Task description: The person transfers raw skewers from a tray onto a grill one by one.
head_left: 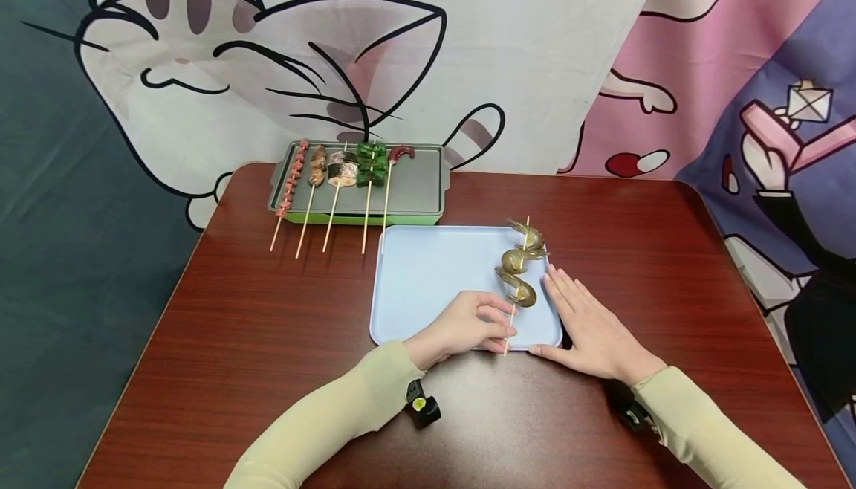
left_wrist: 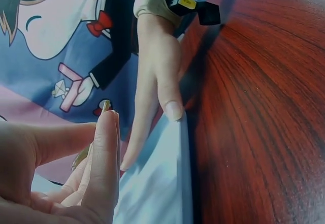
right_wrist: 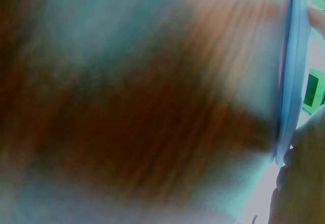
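Observation:
My left hand (head_left: 471, 323) pinches the lower end of a wooden stick that carries several greyish-brown shrimp (head_left: 524, 296). This skewer slants along the right side of a pale blue tray (head_left: 428, 281); whether the shrimp touch the tray, I cannot tell. My right hand (head_left: 595, 329) lies flat with straight fingers against the tray's right edge, thumb near the front corner. In the left wrist view, the stick's tip (left_wrist: 106, 104) pokes up between left thumb and fingers (left_wrist: 104, 153). The right wrist view catches the tray's rim (right_wrist: 294, 71) beside part of a hand.
Behind the tray stands a grey grill pan (head_left: 417, 184) on a green base. Across it lie several skewers, including a green vegetable one (head_left: 371, 164) and a dark red curled one (head_left: 400, 153), their sticks overhanging the front. A printed cloth (head_left: 535, 50) hangs behind the table.

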Action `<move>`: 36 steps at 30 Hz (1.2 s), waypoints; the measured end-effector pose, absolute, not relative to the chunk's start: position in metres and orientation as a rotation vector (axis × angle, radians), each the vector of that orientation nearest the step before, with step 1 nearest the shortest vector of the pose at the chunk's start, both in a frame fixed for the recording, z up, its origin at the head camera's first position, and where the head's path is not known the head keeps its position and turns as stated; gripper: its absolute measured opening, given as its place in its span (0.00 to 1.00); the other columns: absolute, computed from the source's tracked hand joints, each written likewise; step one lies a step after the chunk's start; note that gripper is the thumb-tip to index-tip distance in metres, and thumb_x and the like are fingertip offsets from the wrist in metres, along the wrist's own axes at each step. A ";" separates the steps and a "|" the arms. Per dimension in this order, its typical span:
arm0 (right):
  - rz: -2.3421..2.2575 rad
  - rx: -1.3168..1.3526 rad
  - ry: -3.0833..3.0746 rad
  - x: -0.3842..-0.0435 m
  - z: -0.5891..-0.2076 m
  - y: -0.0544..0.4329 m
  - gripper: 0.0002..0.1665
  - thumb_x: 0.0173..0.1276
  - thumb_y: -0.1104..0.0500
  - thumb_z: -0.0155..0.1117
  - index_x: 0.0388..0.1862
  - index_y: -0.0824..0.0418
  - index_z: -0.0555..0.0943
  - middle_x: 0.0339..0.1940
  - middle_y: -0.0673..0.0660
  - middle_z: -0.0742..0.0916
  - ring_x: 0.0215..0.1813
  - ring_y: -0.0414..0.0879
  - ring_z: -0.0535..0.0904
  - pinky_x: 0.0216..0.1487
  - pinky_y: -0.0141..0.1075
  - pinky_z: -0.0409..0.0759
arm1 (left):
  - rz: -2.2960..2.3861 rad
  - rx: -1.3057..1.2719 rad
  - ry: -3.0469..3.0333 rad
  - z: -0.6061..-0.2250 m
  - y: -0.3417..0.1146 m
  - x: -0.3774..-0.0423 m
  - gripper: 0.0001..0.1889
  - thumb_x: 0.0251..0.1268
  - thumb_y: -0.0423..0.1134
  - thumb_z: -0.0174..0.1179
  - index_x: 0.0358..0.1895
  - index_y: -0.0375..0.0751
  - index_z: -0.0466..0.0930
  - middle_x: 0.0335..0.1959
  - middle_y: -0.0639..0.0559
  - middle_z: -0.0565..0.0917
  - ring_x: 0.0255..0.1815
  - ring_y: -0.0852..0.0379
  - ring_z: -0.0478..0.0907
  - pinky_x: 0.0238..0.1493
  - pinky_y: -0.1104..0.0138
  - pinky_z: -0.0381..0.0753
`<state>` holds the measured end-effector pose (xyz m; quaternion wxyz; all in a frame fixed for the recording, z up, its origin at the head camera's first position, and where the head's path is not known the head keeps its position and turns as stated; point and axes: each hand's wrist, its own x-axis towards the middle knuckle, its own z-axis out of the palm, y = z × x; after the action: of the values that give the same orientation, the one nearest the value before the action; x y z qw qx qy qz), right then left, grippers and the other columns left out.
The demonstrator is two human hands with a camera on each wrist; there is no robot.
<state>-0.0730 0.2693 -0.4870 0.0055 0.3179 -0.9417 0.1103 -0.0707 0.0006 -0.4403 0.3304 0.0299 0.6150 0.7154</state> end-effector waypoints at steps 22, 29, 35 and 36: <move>0.317 0.978 -2.988 -0.070 -0.491 0.269 0.69 0.62 0.21 0.59 0.83 0.67 0.50 0.84 0.62 0.51 0.83 0.57 0.45 0.82 0.47 0.44 | 1.918 0.203 1.905 -0.404 -0.048 -0.094 0.17 0.66 0.24 0.66 0.57 0.27 0.79 0.39 0.35 0.87 0.28 0.54 0.86 0.37 0.60 0.90; 0.299 0.979 -2.975 -0.072 -0.488 0.270 0.69 0.62 0.21 0.60 0.82 0.68 0.51 0.84 0.63 0.53 0.82 0.58 0.47 0.81 0.50 0.48 | 1.958 0.118 2.012 -0.387 -0.067 -0.119 0.19 0.66 0.24 0.66 0.60 0.27 0.79 0.40 0.35 0.87 0.28 0.54 0.86 0.39 0.59 0.90; 0.294 0.974 -3.003 -0.072 -0.486 0.269 0.69 0.62 0.21 0.59 0.83 0.67 0.51 0.84 0.63 0.53 0.82 0.58 0.47 0.81 0.49 0.47 | 1.953 0.036 2.082 -0.374 -0.084 -0.141 0.18 0.67 0.25 0.66 0.59 0.28 0.80 0.43 0.32 0.86 0.29 0.54 0.87 0.39 0.61 0.89; 0.297 0.972 -3.002 -0.072 -0.487 0.269 0.69 0.62 0.21 0.59 0.83 0.67 0.51 0.84 0.63 0.53 0.82 0.58 0.48 0.81 0.49 0.47 | 1.951 0.026 2.088 -0.374 -0.087 -0.145 0.19 0.67 0.25 0.66 0.60 0.28 0.79 0.43 0.33 0.86 0.29 0.54 0.87 0.39 0.62 0.89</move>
<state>-0.0716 0.2693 -0.4865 -0.0139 0.3068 -0.9471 0.0938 -0.1446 -0.0865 -0.3736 0.1413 0.0089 0.7234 0.6757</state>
